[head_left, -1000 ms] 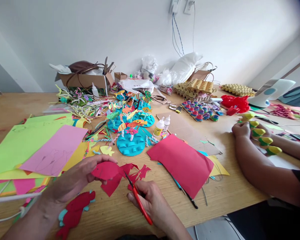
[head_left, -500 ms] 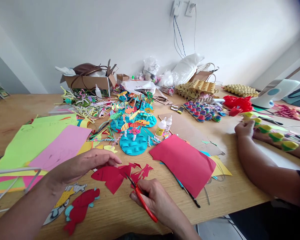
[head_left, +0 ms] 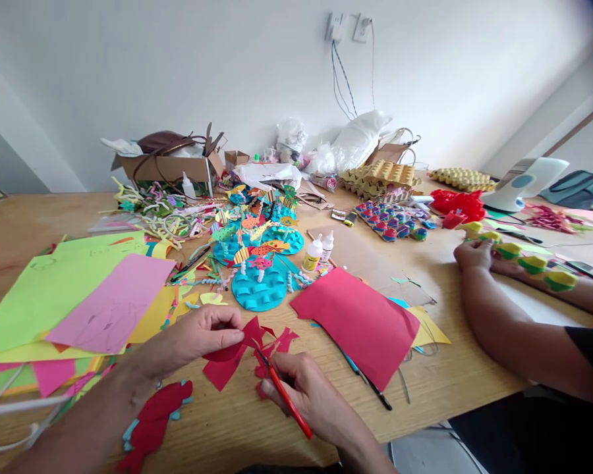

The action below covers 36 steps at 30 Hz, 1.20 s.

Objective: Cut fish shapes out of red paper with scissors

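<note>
My left hand [head_left: 202, 336] pinches a piece of red paper [head_left: 223, 370], its fingers covering part of it. Red-handled scissors [head_left: 287, 400] are gripped in my right hand [head_left: 304, 388], with the blade tips at the right edge of that paper. Thin red scraps [head_left: 281, 343] lie just beyond the blades. Below my left forearm is a red paper fish [head_left: 153, 421] with light blue bits along its edges. A large red sheet [head_left: 358, 322] lies to the right of my hands.
Green sheets [head_left: 24, 296] and a pink sheet [head_left: 111, 303] cover the left. Ahead are a blue woven paper disc [head_left: 259, 286] and glue bottles [head_left: 312, 253]. At right, another person's hands hold a painted egg-carton strip [head_left: 532, 264]. A black pen [head_left: 378, 393] lies near the front.
My left hand has closed on the red paper, which is now partly hidden and tilted. The scissors stay at its right side. The whole view has shifted slightly.
</note>
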Each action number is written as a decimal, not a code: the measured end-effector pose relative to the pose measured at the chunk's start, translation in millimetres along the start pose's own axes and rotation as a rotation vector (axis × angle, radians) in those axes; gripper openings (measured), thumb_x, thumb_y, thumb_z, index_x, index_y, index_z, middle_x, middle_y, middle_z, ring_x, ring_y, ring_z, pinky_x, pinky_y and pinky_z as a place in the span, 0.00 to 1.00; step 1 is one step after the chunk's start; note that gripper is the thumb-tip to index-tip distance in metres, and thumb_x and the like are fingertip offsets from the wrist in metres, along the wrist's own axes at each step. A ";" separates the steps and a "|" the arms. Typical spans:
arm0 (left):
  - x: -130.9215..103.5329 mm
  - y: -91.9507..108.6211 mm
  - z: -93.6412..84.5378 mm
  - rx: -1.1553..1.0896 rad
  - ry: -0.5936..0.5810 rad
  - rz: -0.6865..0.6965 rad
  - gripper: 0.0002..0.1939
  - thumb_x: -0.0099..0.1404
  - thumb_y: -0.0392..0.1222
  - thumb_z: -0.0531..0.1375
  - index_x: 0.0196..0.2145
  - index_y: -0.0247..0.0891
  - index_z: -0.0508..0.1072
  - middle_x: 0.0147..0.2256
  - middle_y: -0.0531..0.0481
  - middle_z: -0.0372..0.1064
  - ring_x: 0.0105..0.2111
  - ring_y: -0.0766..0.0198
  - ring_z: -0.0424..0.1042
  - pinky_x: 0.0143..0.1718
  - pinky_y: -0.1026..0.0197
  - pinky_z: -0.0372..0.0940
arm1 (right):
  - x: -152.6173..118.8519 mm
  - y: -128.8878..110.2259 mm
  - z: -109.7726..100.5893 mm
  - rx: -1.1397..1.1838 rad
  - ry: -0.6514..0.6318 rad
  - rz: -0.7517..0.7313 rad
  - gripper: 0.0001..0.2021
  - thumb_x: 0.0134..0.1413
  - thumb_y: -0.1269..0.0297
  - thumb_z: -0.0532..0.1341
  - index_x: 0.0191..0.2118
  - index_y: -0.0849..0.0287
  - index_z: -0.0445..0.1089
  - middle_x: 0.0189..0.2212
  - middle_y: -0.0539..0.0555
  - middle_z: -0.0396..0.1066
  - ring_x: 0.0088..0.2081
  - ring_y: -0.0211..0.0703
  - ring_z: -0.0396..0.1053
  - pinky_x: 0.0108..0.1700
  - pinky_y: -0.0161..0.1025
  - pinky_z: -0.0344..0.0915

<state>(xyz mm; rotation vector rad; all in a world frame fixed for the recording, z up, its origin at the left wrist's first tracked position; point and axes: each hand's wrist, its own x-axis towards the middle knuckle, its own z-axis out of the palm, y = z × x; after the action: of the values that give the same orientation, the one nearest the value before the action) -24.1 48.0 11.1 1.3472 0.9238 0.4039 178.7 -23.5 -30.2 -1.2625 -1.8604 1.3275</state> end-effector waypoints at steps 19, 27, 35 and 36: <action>9.9 -14.2 47.3 -0.291 0.158 0.154 0.07 0.59 0.44 0.60 0.30 0.38 0.72 0.25 0.56 0.67 0.26 0.67 0.61 0.28 0.67 0.58 | 7.0 21.2 25.6 0.644 0.065 -0.062 0.25 0.52 0.40 0.54 0.21 0.60 0.58 0.11 0.45 0.56 0.13 0.29 0.50 0.17 0.29 0.47; 8.6 -10.5 49.2 -0.127 0.175 0.110 0.10 0.60 0.47 0.57 0.31 0.38 0.71 0.28 0.53 0.69 0.29 0.64 0.63 0.31 0.65 0.60 | 4.1 21.8 26.6 0.716 0.056 -0.058 0.26 0.50 0.39 0.55 0.22 0.60 0.60 0.11 0.44 0.56 0.11 0.28 0.49 0.15 0.29 0.45; 10.6 -12.6 47.1 -0.049 0.190 0.118 0.12 0.60 0.49 0.56 0.28 0.38 0.71 0.26 0.53 0.67 0.29 0.62 0.65 0.31 0.64 0.61 | 5.3 20.5 29.4 0.714 0.068 -0.032 0.26 0.49 0.37 0.55 0.21 0.60 0.59 0.10 0.44 0.56 0.12 0.29 0.49 0.16 0.29 0.46; 10.6 -12.4 47.6 -0.053 0.193 0.121 0.12 0.60 0.49 0.56 0.29 0.38 0.71 0.26 0.53 0.67 0.29 0.62 0.64 0.30 0.64 0.61 | 5.4 20.6 29.9 0.712 0.070 -0.034 0.27 0.49 0.37 0.54 0.21 0.60 0.59 0.11 0.44 0.56 0.12 0.29 0.50 0.16 0.29 0.47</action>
<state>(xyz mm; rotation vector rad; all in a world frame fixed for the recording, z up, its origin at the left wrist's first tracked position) 15.3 22.1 -6.4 1.3361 0.9856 0.6561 159.8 -29.8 -61.0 -0.8725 -1.1716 1.6858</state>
